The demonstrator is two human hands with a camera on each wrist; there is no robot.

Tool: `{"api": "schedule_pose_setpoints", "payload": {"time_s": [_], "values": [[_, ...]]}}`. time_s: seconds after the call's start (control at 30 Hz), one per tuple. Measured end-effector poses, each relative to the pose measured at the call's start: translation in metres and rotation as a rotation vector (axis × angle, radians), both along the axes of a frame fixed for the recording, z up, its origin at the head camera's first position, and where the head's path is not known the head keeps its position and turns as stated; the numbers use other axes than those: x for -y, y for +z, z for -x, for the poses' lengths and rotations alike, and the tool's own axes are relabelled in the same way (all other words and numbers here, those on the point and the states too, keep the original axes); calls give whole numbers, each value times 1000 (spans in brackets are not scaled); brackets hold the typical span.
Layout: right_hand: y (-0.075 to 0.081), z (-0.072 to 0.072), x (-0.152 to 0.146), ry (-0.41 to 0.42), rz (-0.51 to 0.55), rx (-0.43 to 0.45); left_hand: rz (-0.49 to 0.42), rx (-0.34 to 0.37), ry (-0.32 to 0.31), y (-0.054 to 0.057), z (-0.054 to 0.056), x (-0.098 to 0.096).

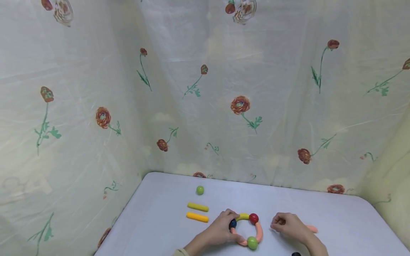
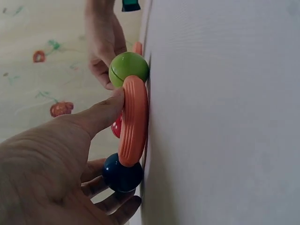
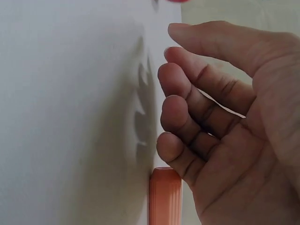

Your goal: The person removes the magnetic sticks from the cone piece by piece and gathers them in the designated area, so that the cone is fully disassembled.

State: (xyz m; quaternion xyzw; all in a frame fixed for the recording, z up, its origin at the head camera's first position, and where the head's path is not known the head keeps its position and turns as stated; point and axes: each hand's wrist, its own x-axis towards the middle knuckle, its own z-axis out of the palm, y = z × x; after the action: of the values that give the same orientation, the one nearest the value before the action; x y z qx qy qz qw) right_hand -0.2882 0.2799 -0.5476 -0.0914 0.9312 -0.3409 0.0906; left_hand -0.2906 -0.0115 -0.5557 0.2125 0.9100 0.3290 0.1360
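Observation:
On the white table lies a closed ring of curved sticks and balls. It has a red ball (image 1: 253,218), a green ball (image 1: 252,243), a dark blue ball (image 1: 233,223), a yellow curved stick (image 1: 244,216) and coral curved sticks (image 1: 259,232). My left hand (image 1: 221,227) grips the ring's left side; in the left wrist view its thumb presses a ribbed coral stick (image 2: 134,119) and its fingers reach behind the blue ball (image 2: 123,173). Right of the ring, my right hand (image 1: 289,225) holds nothing, its fingers loosely bent just above the table.
Behind my right hand lies a coral stick (image 1: 312,228). A dark ball (image 1: 296,254) sits at the bottom edge of the head view. To the left are a green ball (image 1: 200,190), a yellow stick (image 1: 198,207) and an orange-yellow stick (image 1: 197,217). A flowered curtain (image 1: 198,117) surrounds the table.

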Motion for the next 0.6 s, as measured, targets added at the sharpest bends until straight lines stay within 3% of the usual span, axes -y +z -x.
{"api": "schedule_pose_setpoints", "payload": {"time_s": [0.23,0.6], "values": [[1,-1,4,25,37,-52,35,17,96,0,-4,-10],[-3,-2,40,0,59,-35,124,-30,144,9,-17,-19]]}}
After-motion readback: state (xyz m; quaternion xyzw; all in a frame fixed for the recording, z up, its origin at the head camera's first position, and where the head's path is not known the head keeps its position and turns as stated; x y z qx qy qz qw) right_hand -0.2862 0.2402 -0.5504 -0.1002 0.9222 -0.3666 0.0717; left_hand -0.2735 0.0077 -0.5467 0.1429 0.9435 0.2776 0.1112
